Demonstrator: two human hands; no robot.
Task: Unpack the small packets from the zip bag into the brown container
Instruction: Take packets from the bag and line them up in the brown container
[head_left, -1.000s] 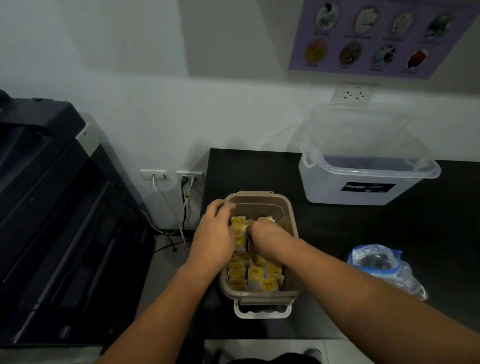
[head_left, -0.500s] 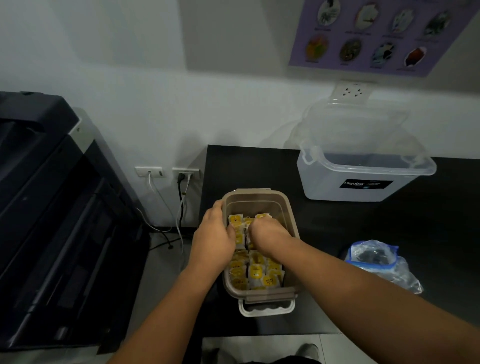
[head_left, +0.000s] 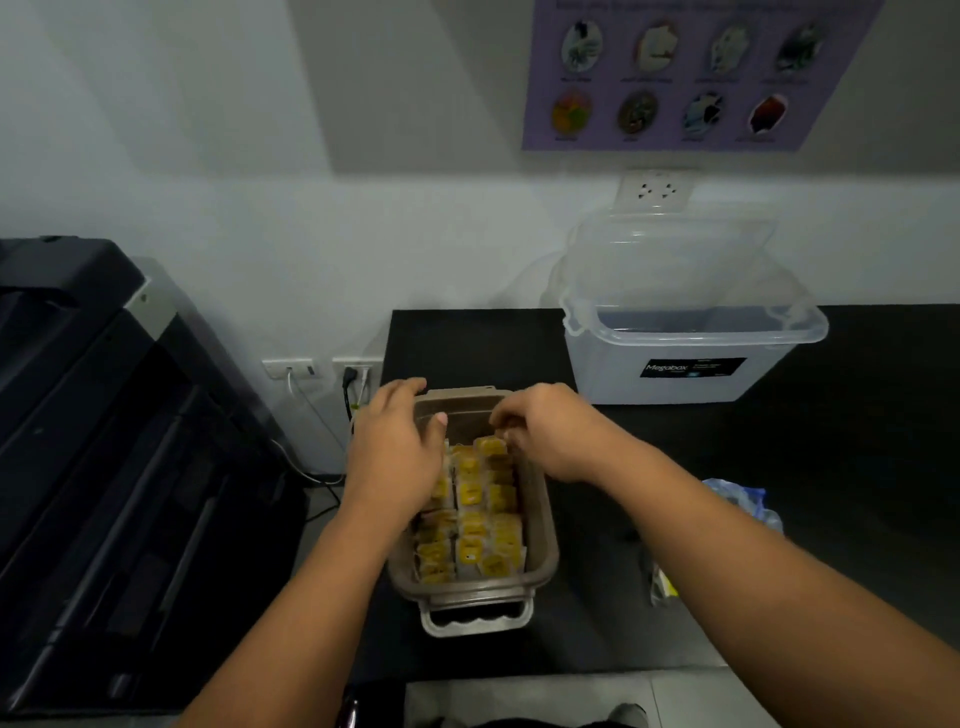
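The brown container (head_left: 543, 525) stands on the black table, its near handle toward me. Rows of small yellow-labelled packets (head_left: 474, 512) stand packed inside it. My left hand (head_left: 395, 452) lies over the container's left wall, thumb inside and fingers outside at the far left corner, holding it. My right hand (head_left: 545, 434) hovers over the far end with curled fingers, and its fingertips pinch the top of the farthest packet (head_left: 491, 447). The clear zip bag (head_left: 743, 506) with a blue strip lies crumpled on the table to the right, partly behind my right forearm.
A clear storage box (head_left: 680, 364) with its lid raised stands at the back right against the wall. One loose packet (head_left: 662, 590) lies on the table by my right forearm. A large dark machine (head_left: 114, 467) fills the left side. Wall sockets and cables (head_left: 348, 384) sit beside the table's left edge.
Both hands have shifted from the middle of the packets toward the container's far end. The right hand rose off the rows and now pinches the farthest packet.
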